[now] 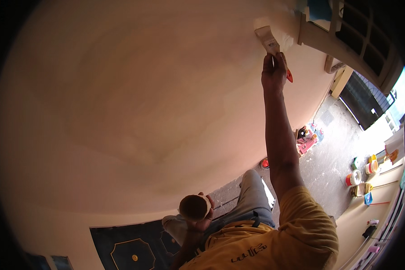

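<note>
Nearest, a round container is held upright in the left hand, presumably for easy dipping; farther off, a paintbrush is gripped in the right hand, apparently laid against the wall. The container's contents are lost in shadow; the brush handle (red-tipped) is partly covered.

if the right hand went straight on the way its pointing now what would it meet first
Most likely the pale wall, brush first: the right hand grips a paintbrush whose bristle end appears to be against it, though one view leaves depth uncertain.
</note>
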The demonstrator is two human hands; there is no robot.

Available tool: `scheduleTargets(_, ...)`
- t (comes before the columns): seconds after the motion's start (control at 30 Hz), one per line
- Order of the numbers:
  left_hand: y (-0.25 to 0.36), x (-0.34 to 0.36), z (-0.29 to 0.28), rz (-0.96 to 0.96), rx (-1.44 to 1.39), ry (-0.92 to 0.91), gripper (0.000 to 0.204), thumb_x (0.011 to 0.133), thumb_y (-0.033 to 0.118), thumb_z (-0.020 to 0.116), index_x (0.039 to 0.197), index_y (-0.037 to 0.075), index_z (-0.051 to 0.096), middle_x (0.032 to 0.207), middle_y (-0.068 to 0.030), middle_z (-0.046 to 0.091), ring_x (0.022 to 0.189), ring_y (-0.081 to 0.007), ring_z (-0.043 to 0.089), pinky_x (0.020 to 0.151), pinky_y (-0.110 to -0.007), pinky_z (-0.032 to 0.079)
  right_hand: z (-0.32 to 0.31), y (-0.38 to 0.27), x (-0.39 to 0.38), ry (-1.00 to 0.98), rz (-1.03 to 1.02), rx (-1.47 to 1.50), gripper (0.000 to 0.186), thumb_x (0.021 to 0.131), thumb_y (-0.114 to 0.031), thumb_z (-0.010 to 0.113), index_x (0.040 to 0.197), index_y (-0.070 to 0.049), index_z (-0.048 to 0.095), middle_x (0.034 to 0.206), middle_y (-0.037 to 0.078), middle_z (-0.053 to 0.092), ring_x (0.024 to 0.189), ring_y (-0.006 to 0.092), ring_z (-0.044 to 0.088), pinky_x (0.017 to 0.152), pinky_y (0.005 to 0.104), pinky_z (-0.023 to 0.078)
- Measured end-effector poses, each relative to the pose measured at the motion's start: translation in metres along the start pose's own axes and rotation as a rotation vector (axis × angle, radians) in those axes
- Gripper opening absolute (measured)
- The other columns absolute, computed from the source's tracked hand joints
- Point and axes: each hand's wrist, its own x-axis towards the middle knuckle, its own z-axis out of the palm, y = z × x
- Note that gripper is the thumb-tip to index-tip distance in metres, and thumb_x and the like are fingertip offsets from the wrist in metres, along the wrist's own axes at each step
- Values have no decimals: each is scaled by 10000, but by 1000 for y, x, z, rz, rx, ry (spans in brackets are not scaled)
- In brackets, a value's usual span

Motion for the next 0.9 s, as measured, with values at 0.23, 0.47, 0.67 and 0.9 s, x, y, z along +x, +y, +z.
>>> scheduleTargets(0.23,3,-6,-2,28,16,67,639,850,415,811,1360,94,597,1385,-160,538,1337,-340,488,979,-527,588,-53,-6,-51,215,-15,-247,225,1004,-88,630,1195,17,575,1093,85,596,984,182,617,802,302,530)
scheduleTargets(0.47,6,-7,2,33,9,75,631,851,377,816,1367,95,587,1389,-168,531,1334,-353,487,968,-550,593,-102,-20,-67,408,-37,-364,372,927,-51,714,1254,60,575,1132,156,636,920,262,689,750,318,609)
scheduleTargets(0.67,5,-10,0,79,35,17,652,850,430,803,1366,95,587,1375,-150,553,1352,-341,480,972,-555,588,-98,-39,-62,528,-237,-609,292,806,-7,788,1057,30,643,962,138,696,708,262,715,600,356,642)
scheduleTargets(0.9,12,-19,-16,109,23,25,667,853,477,795,1358,83,606,1362,-98,594,1378,-321,469,984,-561,576,9,-39,18,119,-261,-1197,158,801,-46,808,854,42,688,736,108,697,571,183,690,555,296,623)
